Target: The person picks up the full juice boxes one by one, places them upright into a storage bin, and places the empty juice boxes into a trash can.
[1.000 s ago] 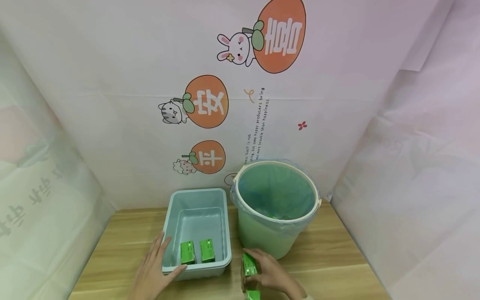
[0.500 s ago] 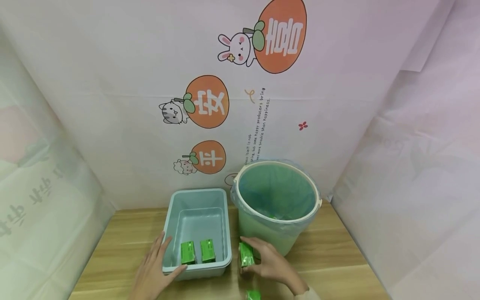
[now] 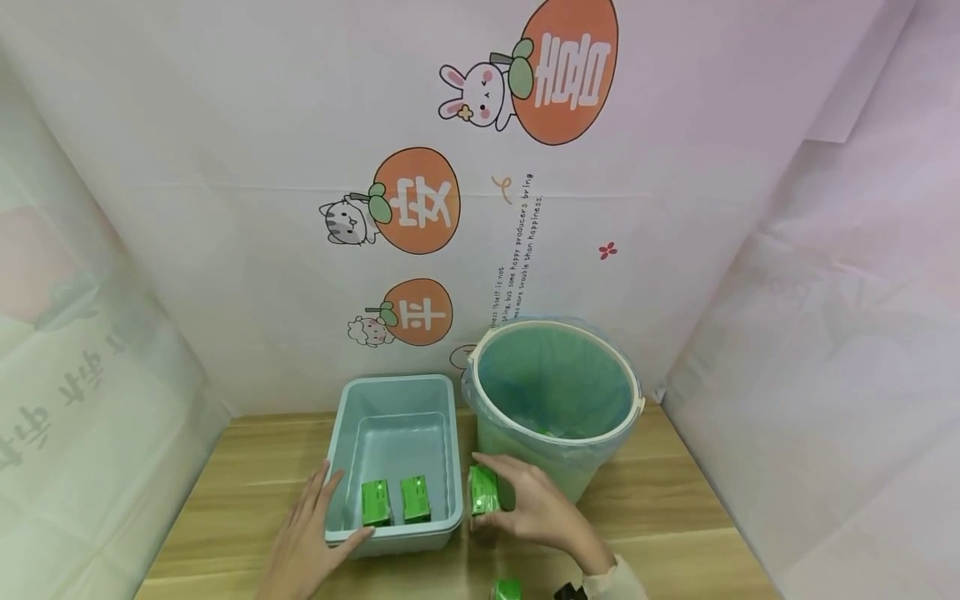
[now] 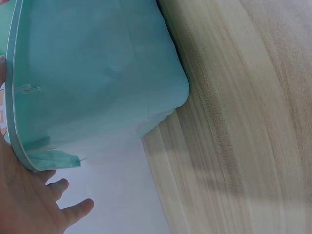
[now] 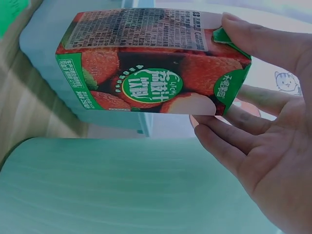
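My right hand [image 3: 534, 504] pinches a lychee juice carton [image 5: 146, 68] at its green-topped end, thumb on one side and fingers on the other. The carton is in the gap between the blue-green plastic tub [image 3: 397, 446] and the round green bin [image 3: 517, 462]. Its red sides with printed fruit show in the right wrist view. At the tub's near left corner rests my left hand [image 3: 303, 533], fingers spread along the outside and thumb along the front rim. Inside the tub, two green-topped cartons [image 3: 376, 503] stand side by side at the near end.
Another green-topped carton [image 3: 507, 590] is on the wood-grain table [image 3: 660, 533] at the bottom edge of the head view. A clear bag [image 3: 480, 400] lines the bin, with a bit of green low inside. Behind hangs a white printed backdrop [image 3: 262, 275], with white sheets either side.
My right hand has carried the juice carton forward and slightly left, away from the other carton at the near edge. The left hand has stayed on the tub's corner.
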Demonstrator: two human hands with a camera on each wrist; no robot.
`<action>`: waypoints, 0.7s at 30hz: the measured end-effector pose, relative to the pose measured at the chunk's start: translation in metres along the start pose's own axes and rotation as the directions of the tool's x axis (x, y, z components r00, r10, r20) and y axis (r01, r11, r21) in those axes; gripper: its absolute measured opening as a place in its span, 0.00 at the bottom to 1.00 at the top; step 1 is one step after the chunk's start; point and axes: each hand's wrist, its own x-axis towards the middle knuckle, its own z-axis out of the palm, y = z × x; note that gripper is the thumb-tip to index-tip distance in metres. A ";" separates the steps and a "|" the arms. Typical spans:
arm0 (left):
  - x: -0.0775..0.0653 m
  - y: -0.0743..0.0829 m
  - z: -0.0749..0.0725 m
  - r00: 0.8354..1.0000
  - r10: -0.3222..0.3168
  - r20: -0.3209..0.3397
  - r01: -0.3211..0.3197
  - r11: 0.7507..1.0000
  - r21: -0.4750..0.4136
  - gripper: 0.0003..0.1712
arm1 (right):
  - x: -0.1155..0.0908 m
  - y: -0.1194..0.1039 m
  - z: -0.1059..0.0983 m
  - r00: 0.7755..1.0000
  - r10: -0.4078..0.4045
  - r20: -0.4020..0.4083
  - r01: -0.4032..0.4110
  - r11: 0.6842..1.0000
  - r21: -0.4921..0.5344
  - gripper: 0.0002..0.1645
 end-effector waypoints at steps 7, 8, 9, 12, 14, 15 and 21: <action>0.000 0.000 0.001 1.000 0.004 -0.009 -0.004 1.000 -0.004 0.57 | 0.008 -0.007 -0.005 1.000 0.006 -0.007 -0.006 1.000 0.015 0.47; 0.000 0.000 0.001 1.000 0.005 -0.012 -0.005 1.000 -0.005 0.57 | 0.009 -0.008 -0.006 1.000 0.007 -0.009 -0.007 1.000 0.016 0.47; 0.000 0.000 0.001 1.000 0.005 -0.014 -0.005 1.000 -0.007 0.57 | 0.011 -0.009 -0.007 1.000 0.008 -0.013 -0.007 1.000 0.016 0.47; 0.000 0.000 0.000 1.000 0.005 -0.017 -0.005 1.000 -0.007 0.57 | 0.015 -0.012 -0.010 1.000 0.009 -0.027 -0.008 1.000 0.012 0.47; 0.000 0.000 0.000 1.000 0.005 -0.017 -0.005 1.000 -0.007 0.57 | 0.017 -0.014 -0.012 0.999 0.005 -0.042 -0.005 1.000 0.011 0.47; 0.000 0.000 0.000 1.000 0.005 -0.016 -0.005 1.000 -0.005 0.57 | 0.019 -0.015 -0.012 0.999 0.001 -0.051 0.000 1.000 0.010 0.47; 0.000 0.000 0.001 1.000 0.002 -0.009 -0.002 1.000 0.001 0.57 | 0.029 -0.021 -0.013 0.997 -0.021 -0.076 0.023 0.999 0.026 0.45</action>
